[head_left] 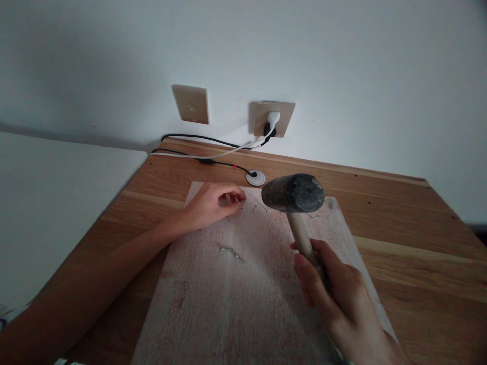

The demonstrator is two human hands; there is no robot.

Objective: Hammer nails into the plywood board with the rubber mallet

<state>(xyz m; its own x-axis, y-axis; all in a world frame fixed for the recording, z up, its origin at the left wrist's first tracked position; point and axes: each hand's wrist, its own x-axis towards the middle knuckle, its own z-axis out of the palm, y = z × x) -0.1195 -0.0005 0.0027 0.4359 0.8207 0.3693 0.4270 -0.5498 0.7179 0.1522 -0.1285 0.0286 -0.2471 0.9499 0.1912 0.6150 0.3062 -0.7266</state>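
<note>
My right hand is wrapped round the wooden handle of a mallet, whose dark rubber head is raised above a pale wooden board. My left hand rests near the board's far left corner, fingers pinched on a small nail held against the wood. A bent nail lies loose in the middle of the board. A few more small nails lie near the far edge, partly hidden behind the mallet head.
The board lies on a brown wooden desk against a white wall. Black and white cables run from a wall socket to a round cable grommet. A blank wall plate sits to the left.
</note>
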